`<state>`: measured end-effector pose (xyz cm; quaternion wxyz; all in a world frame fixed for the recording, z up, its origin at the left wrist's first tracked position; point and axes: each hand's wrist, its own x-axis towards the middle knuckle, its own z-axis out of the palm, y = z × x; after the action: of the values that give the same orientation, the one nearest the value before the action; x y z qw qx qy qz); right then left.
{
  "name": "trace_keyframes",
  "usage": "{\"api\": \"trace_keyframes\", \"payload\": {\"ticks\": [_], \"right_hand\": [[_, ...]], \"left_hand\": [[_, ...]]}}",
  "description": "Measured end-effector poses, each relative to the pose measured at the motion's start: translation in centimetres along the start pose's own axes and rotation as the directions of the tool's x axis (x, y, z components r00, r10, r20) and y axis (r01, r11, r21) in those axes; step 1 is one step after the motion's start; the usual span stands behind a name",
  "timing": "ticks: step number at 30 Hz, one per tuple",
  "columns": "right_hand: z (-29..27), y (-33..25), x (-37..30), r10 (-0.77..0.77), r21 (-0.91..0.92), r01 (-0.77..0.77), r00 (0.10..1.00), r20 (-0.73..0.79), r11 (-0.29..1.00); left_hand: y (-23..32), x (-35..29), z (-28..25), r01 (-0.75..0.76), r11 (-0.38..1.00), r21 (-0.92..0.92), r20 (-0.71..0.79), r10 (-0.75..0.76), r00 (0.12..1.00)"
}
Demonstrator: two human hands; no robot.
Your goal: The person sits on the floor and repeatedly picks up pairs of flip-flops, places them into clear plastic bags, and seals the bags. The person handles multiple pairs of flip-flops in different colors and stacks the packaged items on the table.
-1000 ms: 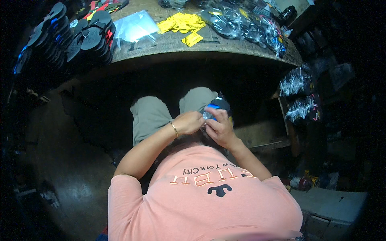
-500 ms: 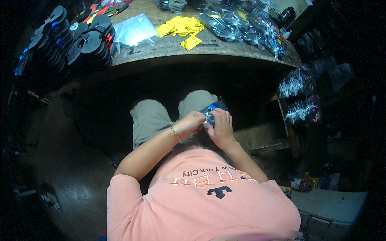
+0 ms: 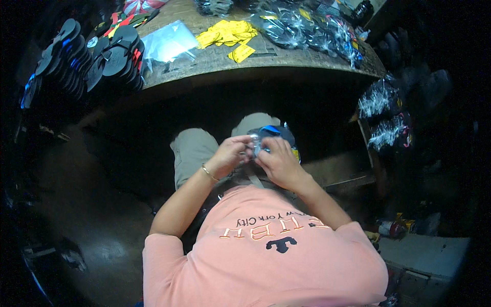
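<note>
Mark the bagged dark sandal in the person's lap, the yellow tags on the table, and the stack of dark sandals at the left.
bagged dark sandal (image 3: 279,134), head view, its top edge.
yellow tags (image 3: 227,35), head view, middle of the pile.
stack of dark sandals (image 3: 115,61), head view, a front sole.

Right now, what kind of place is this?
Probably a small flip-flop packing workshop: stacked flip-flops and bagged pairs lie on a wooden workbench, with yellow tags.

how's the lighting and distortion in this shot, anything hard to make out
Head view: the workbench edge bows from fisheye; corners fall to black; plastic bags glare; the bagged dark sandal between left hand and right hand is dim and partly hidden.
</note>
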<state>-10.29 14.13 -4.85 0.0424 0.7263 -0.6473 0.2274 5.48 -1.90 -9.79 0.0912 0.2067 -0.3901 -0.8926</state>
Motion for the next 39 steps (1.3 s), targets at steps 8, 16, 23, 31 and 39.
{"api": "trace_keyframes", "payload": {"ticks": [8,16,23,31,39], "right_hand": [[2.8,2.0,3.8,0.279,0.619,-0.469,0.881,0.383,0.63],[4.7,1.5,1.2,0.113,0.336,-0.102,0.993,-0.013,0.936],[4.1,1.2,1.7,0.212,0.414,-0.137,0.967,-0.139,0.9],[3.1,1.6,1.5,0.154,0.298,-0.1,0.974,-0.167,0.95],[-1.1,-2.7,0.9,-0.066,0.174,0.136,0.93,-0.361,0.975]], "left_hand": [[-3.7,0.9,0.8,-0.206,0.963,0.174,-0.323,0.254,0.912],[-1.2,0.1,0.0,-0.161,0.289,0.944,0.055,0.342,0.938],[0.1,-0.1,1.1,0.198,0.965,0.173,-0.207,-0.161,0.965],[0.0,-0.2,-0.1,0.131,0.95,0.284,-0.28,-0.049,0.959],[-0.4,7.5,3.1,0.128,0.973,0.193,-0.012,-0.128,0.992]]}}
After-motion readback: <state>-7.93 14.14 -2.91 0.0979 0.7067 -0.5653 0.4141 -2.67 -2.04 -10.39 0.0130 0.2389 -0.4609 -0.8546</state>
